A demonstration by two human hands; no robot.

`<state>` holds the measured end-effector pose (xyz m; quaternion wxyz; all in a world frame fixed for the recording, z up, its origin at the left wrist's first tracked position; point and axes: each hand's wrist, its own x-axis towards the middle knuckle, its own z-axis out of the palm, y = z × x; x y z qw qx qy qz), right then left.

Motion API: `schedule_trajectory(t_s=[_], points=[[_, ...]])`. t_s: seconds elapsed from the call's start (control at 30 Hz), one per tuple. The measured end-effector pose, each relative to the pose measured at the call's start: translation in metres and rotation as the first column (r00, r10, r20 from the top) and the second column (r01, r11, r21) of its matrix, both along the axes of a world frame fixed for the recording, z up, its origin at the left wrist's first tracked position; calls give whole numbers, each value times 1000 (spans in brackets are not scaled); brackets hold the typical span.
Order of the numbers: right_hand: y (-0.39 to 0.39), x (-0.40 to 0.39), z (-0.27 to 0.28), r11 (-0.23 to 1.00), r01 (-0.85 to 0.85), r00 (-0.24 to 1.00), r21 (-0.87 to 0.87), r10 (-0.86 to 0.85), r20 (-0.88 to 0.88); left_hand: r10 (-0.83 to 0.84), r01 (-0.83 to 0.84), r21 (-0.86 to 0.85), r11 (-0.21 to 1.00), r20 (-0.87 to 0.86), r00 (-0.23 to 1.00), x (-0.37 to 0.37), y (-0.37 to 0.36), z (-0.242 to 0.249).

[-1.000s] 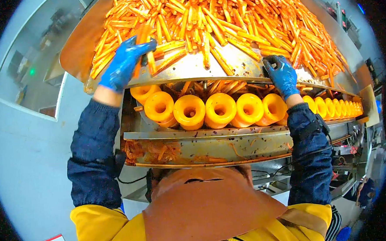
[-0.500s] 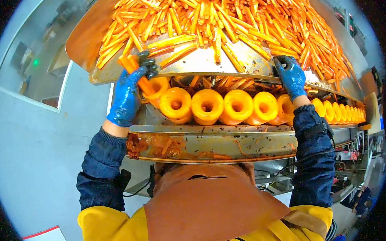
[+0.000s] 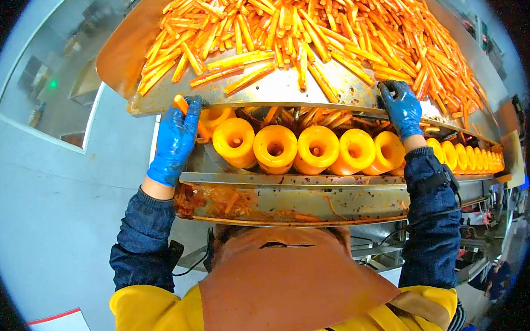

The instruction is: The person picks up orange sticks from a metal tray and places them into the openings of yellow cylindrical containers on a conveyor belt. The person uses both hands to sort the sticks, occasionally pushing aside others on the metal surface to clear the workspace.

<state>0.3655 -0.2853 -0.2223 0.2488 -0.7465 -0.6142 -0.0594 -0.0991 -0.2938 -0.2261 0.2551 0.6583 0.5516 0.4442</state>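
My left hand [image 3: 177, 140], in a blue glove, is closed around an orange food stick [image 3: 181, 104] whose end pokes up above the fingers. It is beside the leftmost yellow cup [image 3: 214, 116], with more orange showing under the fingers. My right hand [image 3: 402, 109], also blue-gloved, lies across the near rim of the metal tray [image 3: 171, 89]. Its fingers curl inward by the heaped orange sticks [image 3: 306, 28]; what they hold, if anything, is hidden. Yellow round cups with a central hole [image 3: 275, 149] stand in a row below the tray, some with a stick end visible inside.
Below the cups runs a metal trough [image 3: 291, 200] with orange scraps and stains. Loose sticks [image 3: 328, 115] lie behind the cups. A brown apron [image 3: 295, 284] covers my front. Machine frames and cables stand at the right, and a window [image 3: 50, 75] at the upper left.
My left hand has closed and drawn in, and fewer sticks show from it than before. The nearer cups have shifted slightly left relative to the tray. My right hand stays at the tray rim.
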Motion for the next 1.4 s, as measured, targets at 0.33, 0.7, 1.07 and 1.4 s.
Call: schedule_trajectory(t_s=[0.33,0.7,1.07,1.4], points=[[-1,1,0,1000,4,1000,-1,-4,0,-236,237,1,971,-82,968,13,6,21],[-3,-2,1,1000,10,1000,26,-11,12,-168,191,-85,978,-866,471,14,108,50],[-4,0,-1,995,-18,999,99,13,47,-321,247,-258,934,-910,264,100,117,67],[-4,-3,-1,995,-3,999,97,-2,50,-215,284,-194,939,-976,43,113,151,58]])
